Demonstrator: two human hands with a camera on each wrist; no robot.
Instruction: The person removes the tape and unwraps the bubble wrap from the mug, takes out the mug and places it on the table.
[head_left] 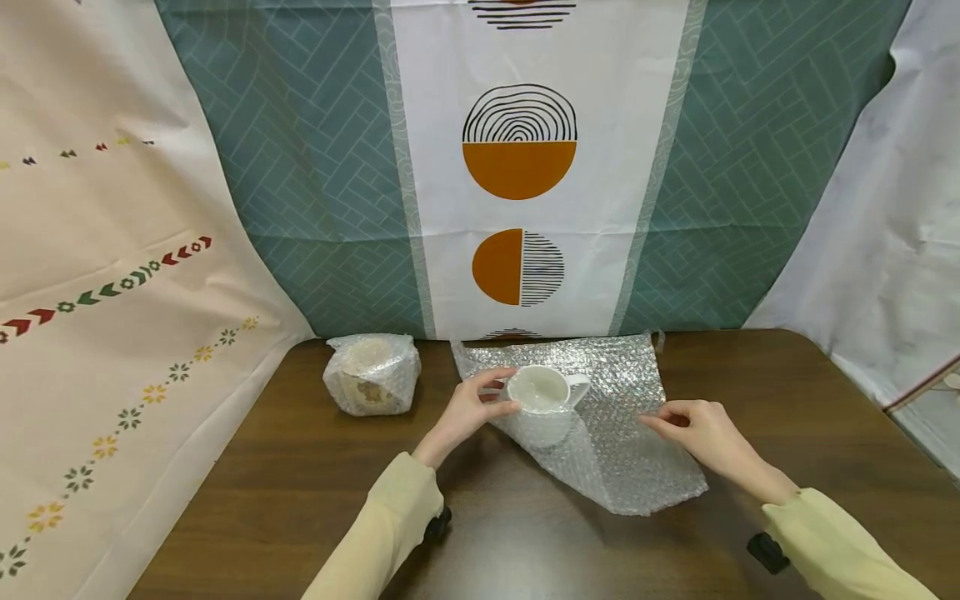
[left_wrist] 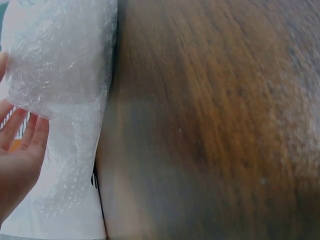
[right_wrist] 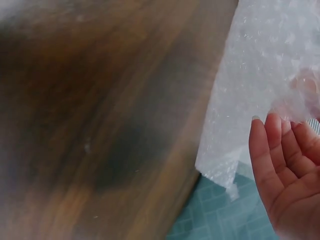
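A white mug (head_left: 539,388) stands upright on a sheet of bubble wrap (head_left: 630,467), its handle toward the right. One fold of the wrap covers the front of the mug's body. My left hand (head_left: 471,408) grips the mug's left side through the wrap, thumb in front and fingers behind. In the left wrist view, that hand (left_wrist: 22,150) lies against the wrap, which hides the mug. To the right of the mug, my right hand (head_left: 693,429) pinches the sheet's right edge between thumb and fingers. The right wrist view shows fingertips (right_wrist: 274,122) at the wrap, partly seen through it.
A bubble-wrapped bundle (head_left: 372,375) sits at the table's back left, its contents blurred by the wrap. The brown wooden table (head_left: 300,517) reaches back to a patterned curtain (head_left: 330,167). A pale cloth (head_left: 135,333) hangs along the left side.
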